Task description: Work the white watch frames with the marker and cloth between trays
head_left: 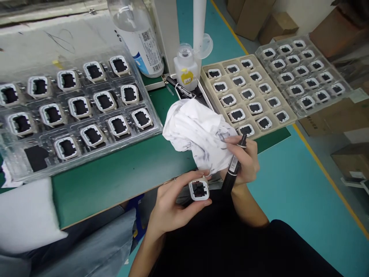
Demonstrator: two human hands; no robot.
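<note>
My left hand (pixel 170 206) pinches a watch case (pixel 199 189) between thumb and fingers, above my lap near the table's front edge. The case has a pale square rim around a dark, open middle. To its right, my right hand (pixel 247 163) is closed around a black marker pen (pixel 230 176), which slants with one end up. The fingertips of that hand also touch a crumpled white cloth (pixel 196 130) with dark smudges. The cloth lies bunched over the table edge and hangs toward the held case.
A clear tray (pixel 86 159) of similar cases lies left, with one vacant pocket. A beige tray (pixel 291 114) and another clear tray (pixel 346 86) stand right. Behind the cloth are a large bottle (pixel 148 50), a small white bottle (pixel 186 65) and another marker (pixel 181 89). Cardboard boxes (pixel 278 27) occupy the floor.
</note>
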